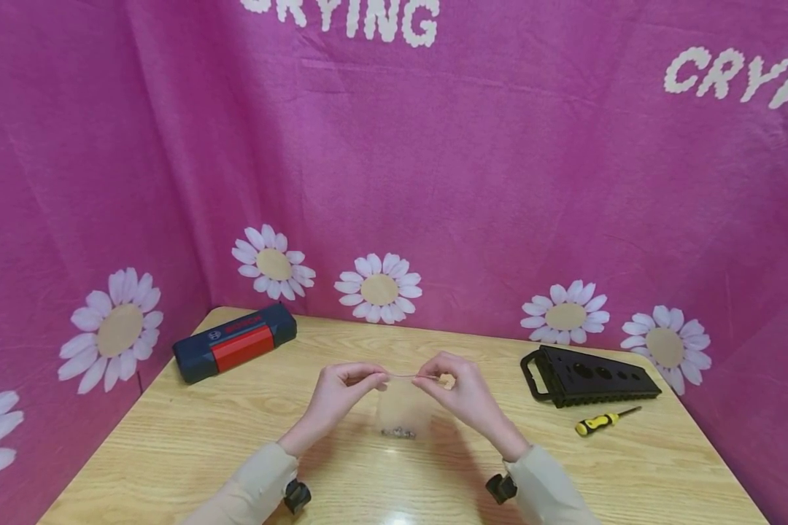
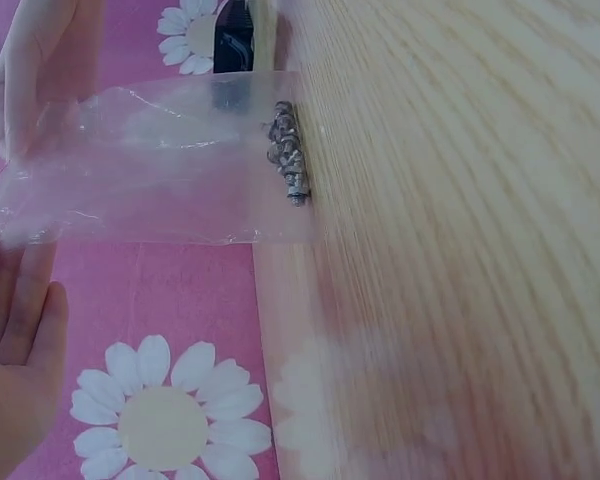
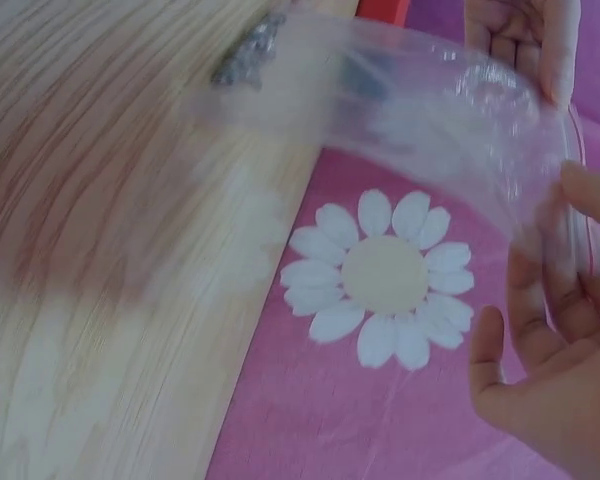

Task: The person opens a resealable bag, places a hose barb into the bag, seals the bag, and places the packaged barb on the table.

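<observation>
Between both hands hangs a clear plastic zip bag [image 2: 170,170], its top edge lined in red. Small metal screws or bolts [image 2: 288,155] lie gathered along its bottom, close over the table. My left hand [image 1: 346,386] pinches one top corner of the bag between thumb and fingers. At the other end, my right hand [image 1: 456,386] pinches the same edge, the thumb on top and fingers below in the right wrist view. The edge runs nearly straight from hand to hand.
A dark blue and red Bosch case [image 1: 236,343] lies at the back left of the wooden table [image 1: 249,430]. To the right are a black holder with a handle [image 1: 597,375] and a yellow screwdriver [image 1: 597,423]. Pink cloth with daisies [image 1: 394,182] hangs behind.
</observation>
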Tool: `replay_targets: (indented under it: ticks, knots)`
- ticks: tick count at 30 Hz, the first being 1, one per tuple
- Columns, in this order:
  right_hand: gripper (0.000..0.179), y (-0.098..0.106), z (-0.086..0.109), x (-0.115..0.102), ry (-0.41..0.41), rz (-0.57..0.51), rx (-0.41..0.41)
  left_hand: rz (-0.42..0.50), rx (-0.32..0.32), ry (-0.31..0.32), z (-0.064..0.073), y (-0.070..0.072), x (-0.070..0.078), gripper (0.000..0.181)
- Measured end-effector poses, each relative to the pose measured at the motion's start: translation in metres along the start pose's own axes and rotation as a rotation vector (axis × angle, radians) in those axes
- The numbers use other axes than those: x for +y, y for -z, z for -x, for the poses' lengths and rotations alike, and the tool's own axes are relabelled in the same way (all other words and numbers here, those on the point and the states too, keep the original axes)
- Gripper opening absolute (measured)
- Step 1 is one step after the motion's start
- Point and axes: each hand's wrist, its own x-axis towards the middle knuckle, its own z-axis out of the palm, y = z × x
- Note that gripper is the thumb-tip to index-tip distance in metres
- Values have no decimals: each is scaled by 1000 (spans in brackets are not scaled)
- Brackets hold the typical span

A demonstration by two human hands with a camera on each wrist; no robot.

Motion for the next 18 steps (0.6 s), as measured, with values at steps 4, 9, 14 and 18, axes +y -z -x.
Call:
replay_targets:
  ticks: [4,9,14,18]
  knots:
    - [2,5,3,2,-5,18,-3,-2,19,6,-1,0,-2,18]
    - [6,8,4,3,10,31,-5,-6,14,-20,-1,-1,-1,20]
    - [12,11,6,4,-32,38,33,1,18,-28,-1,-2,-1,19]
    - [7,15,8,5,-40,34,13,-7,15,-31,-1,-3,-1,19]
